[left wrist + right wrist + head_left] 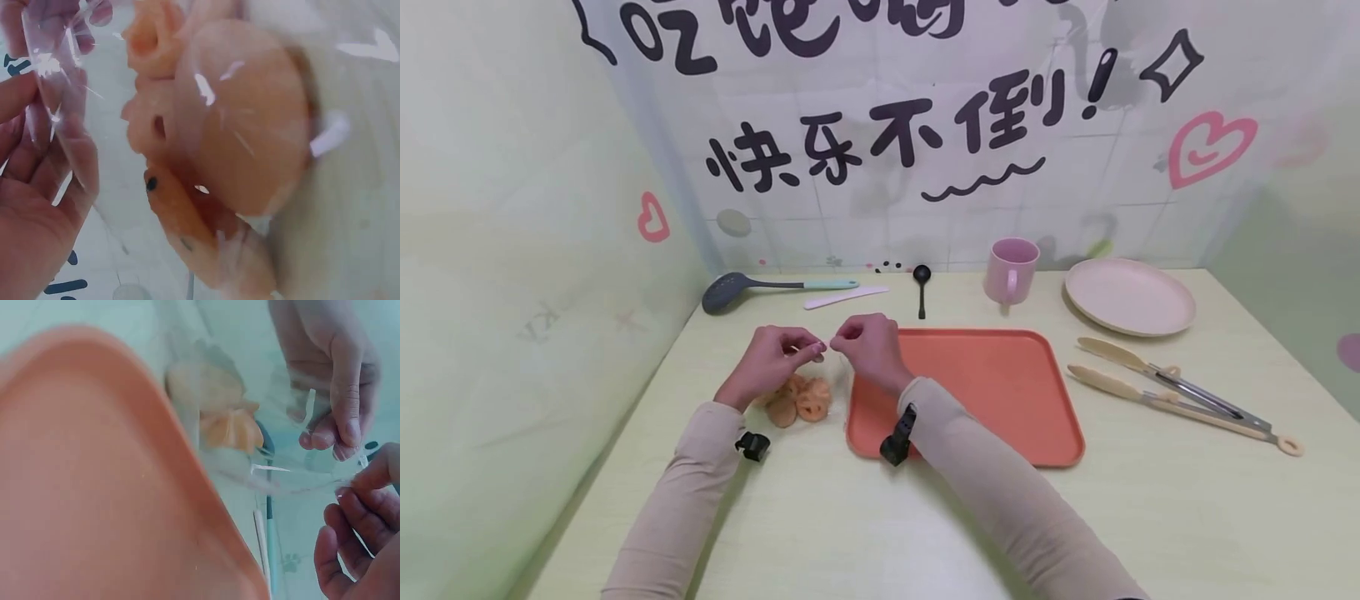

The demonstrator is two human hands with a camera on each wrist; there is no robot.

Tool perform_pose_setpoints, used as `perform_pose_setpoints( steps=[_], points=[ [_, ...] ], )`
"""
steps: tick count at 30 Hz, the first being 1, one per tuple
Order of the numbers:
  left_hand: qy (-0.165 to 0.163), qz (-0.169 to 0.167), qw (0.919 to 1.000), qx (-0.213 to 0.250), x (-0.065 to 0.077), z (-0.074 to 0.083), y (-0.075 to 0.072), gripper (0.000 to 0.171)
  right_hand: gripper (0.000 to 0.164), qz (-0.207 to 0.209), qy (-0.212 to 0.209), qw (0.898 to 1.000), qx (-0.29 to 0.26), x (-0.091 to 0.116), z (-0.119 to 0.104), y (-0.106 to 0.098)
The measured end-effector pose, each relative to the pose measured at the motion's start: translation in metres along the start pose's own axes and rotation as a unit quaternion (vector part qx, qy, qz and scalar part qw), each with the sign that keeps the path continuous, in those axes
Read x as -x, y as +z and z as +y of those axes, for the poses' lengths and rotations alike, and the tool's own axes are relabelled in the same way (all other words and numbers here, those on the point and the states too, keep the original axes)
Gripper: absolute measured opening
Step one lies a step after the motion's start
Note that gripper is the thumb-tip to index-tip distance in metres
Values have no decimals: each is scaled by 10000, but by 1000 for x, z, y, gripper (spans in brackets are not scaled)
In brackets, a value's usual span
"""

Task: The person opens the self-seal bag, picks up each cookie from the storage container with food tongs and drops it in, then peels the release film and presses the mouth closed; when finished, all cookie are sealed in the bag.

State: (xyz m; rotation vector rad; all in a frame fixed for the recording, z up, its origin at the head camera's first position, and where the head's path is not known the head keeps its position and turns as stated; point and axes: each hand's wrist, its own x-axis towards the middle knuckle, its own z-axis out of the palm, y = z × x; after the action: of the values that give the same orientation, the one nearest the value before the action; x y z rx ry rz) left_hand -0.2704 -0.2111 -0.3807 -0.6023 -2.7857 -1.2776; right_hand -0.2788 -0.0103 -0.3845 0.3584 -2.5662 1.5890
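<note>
A clear plastic bag (275,484) lies left of the orange tray, with several orange-tan food-like pieces (797,402) inside. Among them a smooth round slice (244,119) shows large through the film in the left wrist view, beside a ruffled piece with holes (153,112). My left hand (775,360) pinches the bag's edge between thumb and fingers, above the pieces. Close beside it, my right hand (871,348) pinches the same edge with thumb and forefinger, its other fingers loosely curled in the right wrist view. The two sets of fingertips nearly meet.
The orange tray (985,392) sits under my right forearm. Behind lie a dark slotted spoon (726,293), a lilac spreader (846,297) and a small black spoon (922,287). A pink mug (1011,271), pink plate (1127,296) and tongs (1187,400) stand or lie rightward.
</note>
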Motion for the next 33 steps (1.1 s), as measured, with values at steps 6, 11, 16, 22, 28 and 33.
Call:
perform_pose_setpoints(
  steps=[6, 11, 16, 22, 28, 33],
  points=[
    [-82, 1162, 9930, 205, 14, -19, -19, 20, 11, 625, 1319, 9800, -1356, -8, 25, -51],
    [131, 1947, 9774, 811, 20, -28, -32, 26, 21, 1096, 1213, 9784, -1262, -1, 53, -133],
    [268, 2182, 9672, 1275, 19, -28, -34, 29, 19, 1014, 827, 9876, -863, 24, 73, -221],
    [115, 2319, 9657, 1164, 27, -32, -35, 25, 13, -386, 215, 9940, 1004, 71, 87, -300],
    [158, 2241, 9700, 932, 29, -33, -36, 24, 23, -239, 756, 9806, 1793, 114, 103, -339],
    [-4, 2003, 9769, 750, 29, -31, -34, 26, 25, -339, 1102, 9756, 1867, 148, 131, -350]
  ],
)
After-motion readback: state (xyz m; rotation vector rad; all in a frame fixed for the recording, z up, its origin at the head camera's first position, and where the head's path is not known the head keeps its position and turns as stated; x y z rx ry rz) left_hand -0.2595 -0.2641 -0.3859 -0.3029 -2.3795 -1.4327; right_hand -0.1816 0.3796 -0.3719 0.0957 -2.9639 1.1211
